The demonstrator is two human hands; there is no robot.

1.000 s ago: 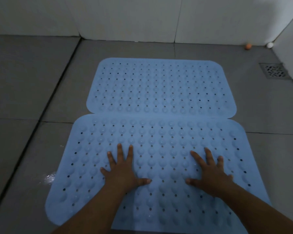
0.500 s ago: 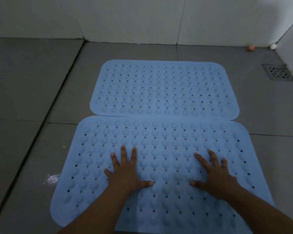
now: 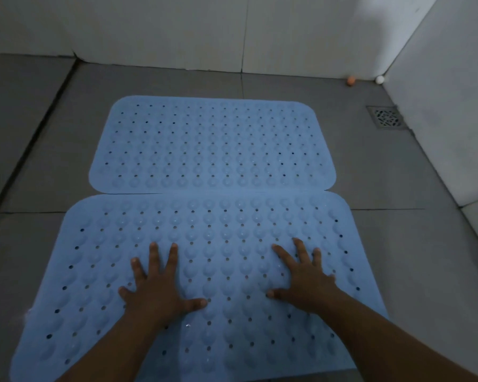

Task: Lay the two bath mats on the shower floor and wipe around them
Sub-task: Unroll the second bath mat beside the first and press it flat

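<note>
Grey tiled shower floor (image 3: 398, 244), dim. My left hand (image 3: 156, 292) and right hand (image 3: 305, 282) lie splayed flat, gripping nothing, on the near pale-blue perforated rubber bath mat (image 3: 204, 238), which touches the far matching mat (image 3: 213, 144). Uneven pressing could overlap their edges.

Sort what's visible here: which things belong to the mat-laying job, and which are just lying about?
Part of the job:
near mat, under both palms
far mat, flat, edge meeting the near one
left hand
right hand
floor

Just lying about:
orange ball by the back wall
white ball in the corner
drain
</note>
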